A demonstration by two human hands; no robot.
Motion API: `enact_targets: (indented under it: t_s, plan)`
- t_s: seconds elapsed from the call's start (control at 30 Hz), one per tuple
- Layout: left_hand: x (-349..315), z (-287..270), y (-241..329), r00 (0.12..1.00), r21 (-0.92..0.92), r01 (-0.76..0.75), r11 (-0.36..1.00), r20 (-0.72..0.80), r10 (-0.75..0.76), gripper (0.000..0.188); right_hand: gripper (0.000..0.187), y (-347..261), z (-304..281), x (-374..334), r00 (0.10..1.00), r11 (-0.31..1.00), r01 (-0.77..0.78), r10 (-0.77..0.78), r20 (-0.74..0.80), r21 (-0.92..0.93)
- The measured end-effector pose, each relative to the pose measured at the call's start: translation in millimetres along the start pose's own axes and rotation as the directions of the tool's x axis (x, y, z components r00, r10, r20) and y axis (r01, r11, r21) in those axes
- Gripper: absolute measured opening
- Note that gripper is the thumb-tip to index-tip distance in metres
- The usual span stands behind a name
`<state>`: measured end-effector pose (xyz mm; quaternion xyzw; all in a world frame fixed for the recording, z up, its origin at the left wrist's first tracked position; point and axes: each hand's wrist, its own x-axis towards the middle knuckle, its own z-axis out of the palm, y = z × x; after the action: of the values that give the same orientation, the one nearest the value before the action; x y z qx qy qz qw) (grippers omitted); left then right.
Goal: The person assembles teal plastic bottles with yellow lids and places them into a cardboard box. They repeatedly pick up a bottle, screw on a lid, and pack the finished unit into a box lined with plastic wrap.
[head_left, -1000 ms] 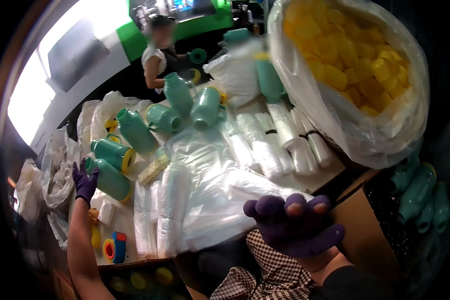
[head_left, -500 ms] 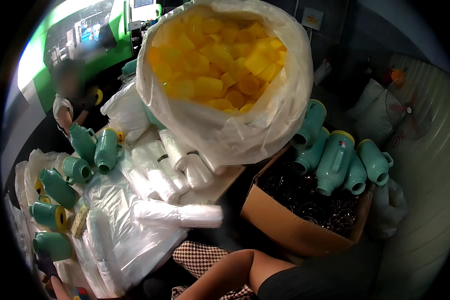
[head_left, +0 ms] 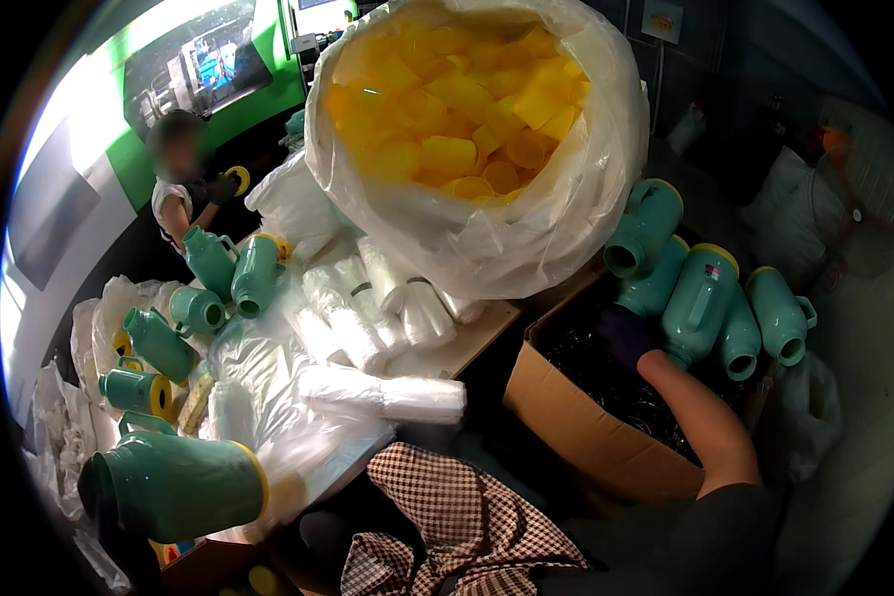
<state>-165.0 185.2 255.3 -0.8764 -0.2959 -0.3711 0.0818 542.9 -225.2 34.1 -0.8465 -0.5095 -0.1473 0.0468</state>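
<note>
At the lower left I hold a green thermos jug casing (head_left: pixel 184 482), lying on its side with its yellow-rimmed end to the right. My left hand (head_left: pixel 93 489), in a dark glove, is closed at its open mouth; part of the hand is hidden. My right hand (head_left: pixel 626 336), also dark-gloved, reaches over the cardboard box (head_left: pixel 591 417) of dark, shiny, thin pieces (head_left: pixel 581 363). It is beside another green jug casing (head_left: pixel 656 280), whose mouth it covers; its fingers are too dark to make out. A larger green jug casing (head_left: pixel 700 298) leans just right of it.
A big clear bag (head_left: pixel 447 243) of yellow cups (head_left: pixel 457 119) stands at the back. Rolled plastic bags (head_left: pixel 382 395) lie on the table among several jug casings (head_left: pixel 209 260). A co-worker (head_left: pixel 179 184) holds a yellow ring (head_left: pixel 237 180) at the far left. Checkered cloth (head_left: pixel 457 497) covers my lap.
My right arm has swung from across my lap to over the box. My left hand has brought a jug casing up closer from the lower left. The view has shifted slightly.
</note>
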Motion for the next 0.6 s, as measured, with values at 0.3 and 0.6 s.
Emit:
enact_targets:
  t_s: [0.3,0.6]
  plan:
    - [-66.5,144.3,160.9,0.803,-0.72,0.583,0.376,0.58,-0.135,0.027,0.018,-39.9,-39.4,13.2,0.962,0.955,-0.261,0.244,0.124,0.141]
    - [-120.3,175.5,149.8,0.768,-0.726,0.587,-0.358,0.639,-0.038,0.09,0.064,-263.5,-153.8,20.6,0.968,-0.627,-0.245,-0.198,0.152,0.739]
